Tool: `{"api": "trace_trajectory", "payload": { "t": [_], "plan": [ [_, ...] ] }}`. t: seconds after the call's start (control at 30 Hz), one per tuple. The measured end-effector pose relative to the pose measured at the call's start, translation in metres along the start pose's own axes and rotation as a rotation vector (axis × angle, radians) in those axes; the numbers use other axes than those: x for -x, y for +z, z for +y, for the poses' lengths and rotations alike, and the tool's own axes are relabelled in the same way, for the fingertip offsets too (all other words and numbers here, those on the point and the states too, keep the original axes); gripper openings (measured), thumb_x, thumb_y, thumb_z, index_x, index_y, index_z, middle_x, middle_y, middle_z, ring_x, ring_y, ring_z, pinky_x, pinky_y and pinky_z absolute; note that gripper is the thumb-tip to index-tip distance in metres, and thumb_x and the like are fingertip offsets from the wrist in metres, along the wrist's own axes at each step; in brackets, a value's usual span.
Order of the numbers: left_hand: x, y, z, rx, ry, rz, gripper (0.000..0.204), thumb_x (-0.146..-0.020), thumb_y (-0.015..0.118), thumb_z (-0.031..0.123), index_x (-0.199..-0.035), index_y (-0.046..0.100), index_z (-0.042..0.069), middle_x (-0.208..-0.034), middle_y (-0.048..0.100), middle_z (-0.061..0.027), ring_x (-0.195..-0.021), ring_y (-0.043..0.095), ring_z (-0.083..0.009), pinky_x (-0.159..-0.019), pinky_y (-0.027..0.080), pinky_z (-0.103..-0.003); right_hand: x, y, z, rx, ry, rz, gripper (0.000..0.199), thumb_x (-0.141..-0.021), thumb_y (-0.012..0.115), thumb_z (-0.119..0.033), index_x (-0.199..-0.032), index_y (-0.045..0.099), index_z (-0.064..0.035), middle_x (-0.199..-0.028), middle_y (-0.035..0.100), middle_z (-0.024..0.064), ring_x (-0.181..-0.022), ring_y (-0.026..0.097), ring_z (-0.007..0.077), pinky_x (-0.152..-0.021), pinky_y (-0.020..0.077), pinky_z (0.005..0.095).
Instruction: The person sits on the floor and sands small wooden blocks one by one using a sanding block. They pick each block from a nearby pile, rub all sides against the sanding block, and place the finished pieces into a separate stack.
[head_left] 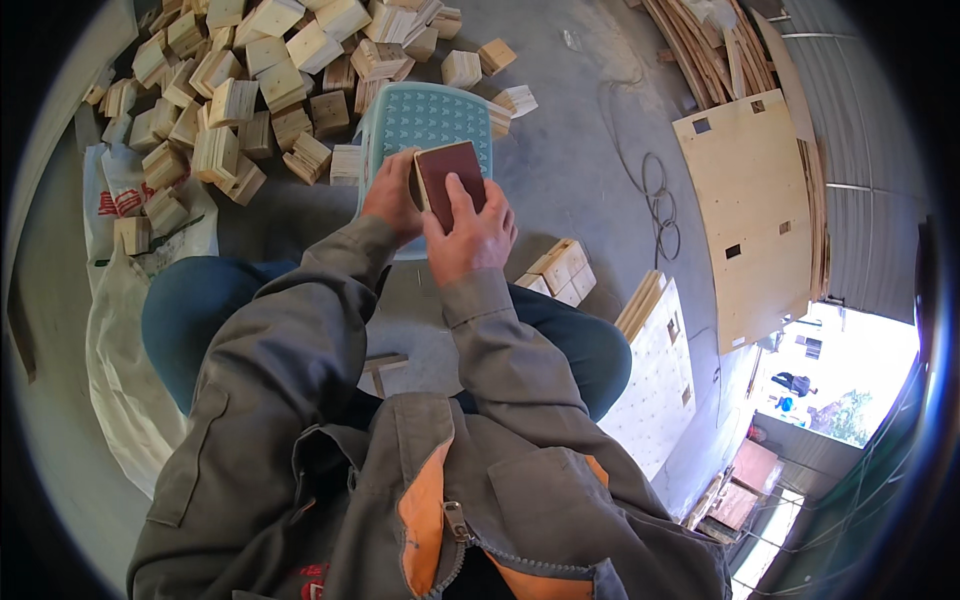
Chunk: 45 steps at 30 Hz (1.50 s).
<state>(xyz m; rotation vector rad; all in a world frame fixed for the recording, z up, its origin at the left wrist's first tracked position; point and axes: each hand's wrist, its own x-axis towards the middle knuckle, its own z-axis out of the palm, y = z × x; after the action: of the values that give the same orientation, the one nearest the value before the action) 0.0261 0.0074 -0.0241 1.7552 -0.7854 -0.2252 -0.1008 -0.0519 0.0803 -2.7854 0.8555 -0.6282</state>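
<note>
Both my hands hold one small wooden block (451,172) with a dark reddish-brown face, just above a light blue plastic stool (420,118). My left hand (393,196) grips the block's left edge. My right hand (472,232) lies over its lower part, the thumb pressed on the dark face. My grey sleeves come up from the lower edge.
A big heap of pale wooden blocks (240,80) lies on the concrete floor beyond and left of the stool. A few blocks (560,270) sit by my right knee. White sacks (125,300) lie at left. Plywood sheets (750,210) and wood strips lean at right.
</note>
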Motion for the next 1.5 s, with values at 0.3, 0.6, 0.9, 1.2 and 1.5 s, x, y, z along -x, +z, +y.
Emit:
{"api": "trace_trajectory", "payload": {
  "t": [0.3, 0.6, 0.9, 1.2, 1.5],
  "plan": [
    [0.002, -0.004, -0.001, -0.041, 0.04, -0.018, 0.101, -0.064, 0.099, 0.022, -0.148, 0.046, 0.006, -0.136, 0.059, -0.0227, -0.131, 0.057, -0.0428, -0.111, 0.051, -0.048, 0.01, -0.021, 0.023, -0.05, 0.005, 0.05, 0.072, -0.076, 0.095, -0.026, -0.143, 0.07, -0.0212, -0.146, 0.055, 0.0223, -0.136, 0.054, 0.0432, -0.112, 0.0452, 0.0564],
    [0.002, -0.001, 0.002, -0.039, 0.028, 0.022, 0.099, -0.067, 0.099, 0.023, -0.149, 0.045, 0.005, -0.137, 0.057, -0.0236, -0.13, 0.058, -0.0433, -0.11, 0.051, -0.047, -0.009, 0.001, 0.006, -0.02, 0.031, 0.041, 0.067, -0.077, 0.093, -0.028, -0.14, 0.071, -0.0228, -0.147, 0.054, 0.0207, -0.133, 0.055, 0.0428, -0.11, 0.0462, 0.0562],
    [0.004, -0.006, 0.009, -0.007, -0.008, -0.017, 0.104, -0.059, 0.099, 0.019, -0.148, 0.047, 0.008, -0.142, 0.057, -0.0219, -0.133, 0.058, -0.0424, -0.112, 0.051, -0.047, 0.006, -0.02, 0.03, -0.092, 0.003, 0.065, 0.07, -0.076, 0.095, -0.031, -0.141, 0.07, -0.019, -0.143, 0.057, 0.022, -0.131, 0.057, 0.0431, -0.108, 0.0482, 0.0566],
    [0.005, -0.007, 0.008, -0.025, 0.005, 0.01, 0.101, -0.064, 0.098, 0.019, -0.149, 0.045, 0.007, -0.136, 0.059, -0.0221, -0.131, 0.058, -0.0425, -0.112, 0.05, -0.047, -0.009, 0.01, 0.029, -0.087, -0.05, 0.02, 0.069, -0.079, 0.091, -0.031, -0.143, 0.069, -0.0211, -0.145, 0.056, 0.0194, -0.131, 0.058, 0.0421, -0.108, 0.0487, 0.0559],
    [-0.001, -0.011, 0.013, 0.002, -0.034, -0.058, 0.106, -0.058, 0.098, 0.016, -0.15, 0.045, 0.007, -0.139, 0.057, -0.0207, -0.133, 0.056, -0.0416, -0.114, 0.049, -0.047, -0.09, 0.016, 0.053, -0.2, 0.118, -0.169, 0.069, -0.081, 0.09, -0.033, -0.145, 0.069, -0.0186, -0.143, 0.059, 0.0206, -0.133, 0.057, 0.0405, -0.113, 0.0493, 0.0484]
  ]
}}
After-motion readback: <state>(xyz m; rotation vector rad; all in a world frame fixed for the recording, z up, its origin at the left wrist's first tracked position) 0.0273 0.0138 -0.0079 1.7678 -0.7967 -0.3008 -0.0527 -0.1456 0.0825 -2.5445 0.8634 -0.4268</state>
